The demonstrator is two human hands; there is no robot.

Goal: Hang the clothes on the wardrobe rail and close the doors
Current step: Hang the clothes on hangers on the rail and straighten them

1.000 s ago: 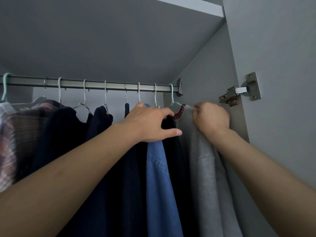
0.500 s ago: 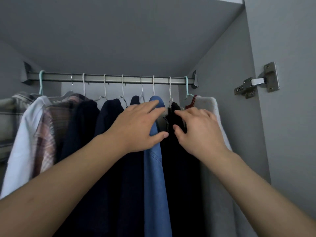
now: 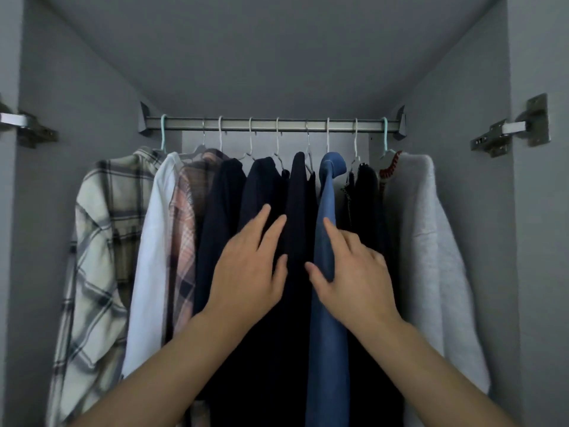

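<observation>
Wardrobe [image 3: 277,57]: grey box, both doors swung out of view, side walls and ceiling bare.

Rail [image 3: 271,124]: metal bar across the far top, end bracket to end bracket, carrying nine hangers.

Clothes, left to right on the rail: checked shirt [image 3: 98,241] on a mint hanger [image 3: 163,131], its sleeve spread toward the left wall; white top [image 3: 154,257] pressed against it; pink plaid shirt [image 3: 184,229]; three dark navy garments [image 3: 221,211] packed close, hard to tell apart lower down; blue denim shirt [image 3: 328,334]; black garment [image 3: 366,192]; grey fleece [image 3: 431,257] with a red-stitched collar, on a second mint hanger, lying against the right wall. All hang straight, shoulders touching their neighbours.

Hinges: left hinge [image 3: 21,124] and right hinge [image 3: 508,131], metal, one on each side panel near rail height, arms extended.

My left hand [image 3: 249,272]: raised in front of the navy garments, fingers [image 3: 266,217] spread and slightly blurred, palm toward the cloth, gripping nothing; it hides the middle of the navy pieces.

My right hand [image 3: 354,272]: over the denim shirt, index finger extended along its left edge, thumb below at the fold. Whether thumb and finger pinch the cloth or only rest on it I cannot tell. My forearm covers the lower black garment.
</observation>
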